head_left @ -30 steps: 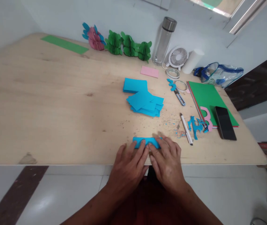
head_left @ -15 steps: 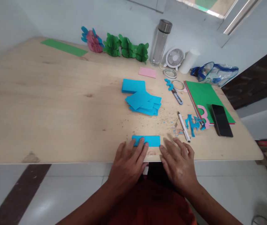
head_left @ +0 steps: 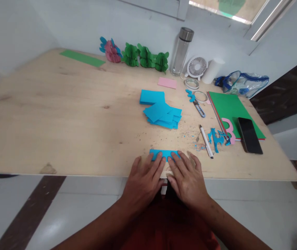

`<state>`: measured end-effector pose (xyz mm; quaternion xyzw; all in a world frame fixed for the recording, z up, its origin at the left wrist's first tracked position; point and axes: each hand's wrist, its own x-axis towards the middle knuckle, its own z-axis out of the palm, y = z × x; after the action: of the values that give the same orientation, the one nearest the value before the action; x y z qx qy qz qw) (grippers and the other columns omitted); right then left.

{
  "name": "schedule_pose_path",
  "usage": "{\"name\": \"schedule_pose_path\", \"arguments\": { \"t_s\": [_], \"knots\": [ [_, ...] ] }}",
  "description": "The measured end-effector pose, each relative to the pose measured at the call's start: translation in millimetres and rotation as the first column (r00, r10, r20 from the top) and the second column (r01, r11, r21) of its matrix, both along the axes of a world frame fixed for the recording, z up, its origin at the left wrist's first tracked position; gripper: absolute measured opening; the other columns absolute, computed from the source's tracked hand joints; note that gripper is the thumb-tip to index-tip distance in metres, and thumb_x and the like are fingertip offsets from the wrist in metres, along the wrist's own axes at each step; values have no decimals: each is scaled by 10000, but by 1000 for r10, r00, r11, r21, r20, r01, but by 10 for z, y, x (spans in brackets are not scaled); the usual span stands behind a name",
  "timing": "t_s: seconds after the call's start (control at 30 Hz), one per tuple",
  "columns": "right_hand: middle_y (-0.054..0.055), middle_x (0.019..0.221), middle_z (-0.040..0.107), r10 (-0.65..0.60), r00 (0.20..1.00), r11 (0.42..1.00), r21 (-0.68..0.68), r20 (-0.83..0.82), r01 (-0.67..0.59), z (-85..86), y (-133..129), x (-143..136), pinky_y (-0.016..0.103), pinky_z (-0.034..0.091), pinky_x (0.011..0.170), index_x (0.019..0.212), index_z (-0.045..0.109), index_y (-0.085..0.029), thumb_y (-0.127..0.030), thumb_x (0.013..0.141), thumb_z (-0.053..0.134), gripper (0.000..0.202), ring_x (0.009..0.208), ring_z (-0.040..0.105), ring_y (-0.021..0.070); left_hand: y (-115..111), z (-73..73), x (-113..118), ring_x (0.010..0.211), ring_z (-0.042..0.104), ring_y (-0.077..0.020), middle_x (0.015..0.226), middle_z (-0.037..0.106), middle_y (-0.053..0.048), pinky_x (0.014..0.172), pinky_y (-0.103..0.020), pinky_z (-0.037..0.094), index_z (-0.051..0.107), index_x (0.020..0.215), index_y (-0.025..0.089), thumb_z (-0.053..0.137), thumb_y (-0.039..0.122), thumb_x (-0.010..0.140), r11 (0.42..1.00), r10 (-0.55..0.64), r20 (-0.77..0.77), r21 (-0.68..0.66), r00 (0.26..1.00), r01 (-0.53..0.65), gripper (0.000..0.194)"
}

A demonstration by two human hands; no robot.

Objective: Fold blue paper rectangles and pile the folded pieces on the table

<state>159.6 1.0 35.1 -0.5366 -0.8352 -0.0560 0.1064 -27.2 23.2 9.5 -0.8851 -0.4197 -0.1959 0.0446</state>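
Observation:
A narrow strip of blue paper [head_left: 166, 152] lies flat near the table's front edge. My left hand [head_left: 145, 177] presses its fingertips on the strip's left and middle part, fingers spread. On the right part rest the fingertips of my right hand [head_left: 188, 178], also spread, close beside the left. Behind the strip is a loose heap of blue paper pieces [head_left: 161, 113], touching a neater blue stack [head_left: 152, 97]. A white pen [head_left: 206, 141] and blue paper scraps [head_left: 216, 140] lie to the right.
Green card sheets [head_left: 229, 107] carry a black phone [head_left: 249, 135] and a pink cutout [head_left: 229, 130]. Further back are a cutter [head_left: 199, 108], tape rolls [head_left: 191, 83], a glass bottle [head_left: 181, 52], a small fan [head_left: 197, 67], green paper figures [head_left: 145, 56] and a clear pouch [head_left: 246, 83].
My right hand has moved left onto the blue strip; before, its fingers lay beside the strip's right end. My left hand stays on the strip. The camera view has shifted slightly.

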Motion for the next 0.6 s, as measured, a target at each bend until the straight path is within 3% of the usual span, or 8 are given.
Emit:
{"name": "schedule_pose_path", "arguments": {
  "t_s": [0.37, 0.5, 0.6],
  "knots": [
    [104, 1341, 559, 9, 999, 999, 41, -40, -7, -4, -6, 3, 550, 278, 1081, 1321, 528, -173, -355, 926, 506, 435, 1280, 442, 293, 26, 72, -437, 1324, 406, -331, 1401, 505, -108, 1064, -516, 290, 442, 1392, 201, 549, 439, 852, 998, 62, -78, -10, 995, -63, 600],
    [91, 1337, 565, -12, 996, 998, 61, -93, 17, -39, -25, -15, 538, 270, 1097, 1304, 543, -188, -342, 921, 514, 413, 1286, 441, 277, -11, 119, -381, 1349, 370, -312, 1424, 479, -111, 1086, -489, 276, 424, 1401, 166, 510, 525, 853, 999, 46, -29, -18, 999, -46, 661],
    [85, 1333, 569, -25, 993, 997, 76, -115, 34, -46, -33, -29, 536, 264, 1102, 1291, 553, -193, -334, 915, 523, 403, 1295, 432, 276, -17, 109, -232, 1380, 320, -299, 1425, 479, -104, 1134, -507, 180, 451, 1379, 164, 489, 564, 856, 1000, -12, -11, 12, 1000, 12, 661]
  ]
}}
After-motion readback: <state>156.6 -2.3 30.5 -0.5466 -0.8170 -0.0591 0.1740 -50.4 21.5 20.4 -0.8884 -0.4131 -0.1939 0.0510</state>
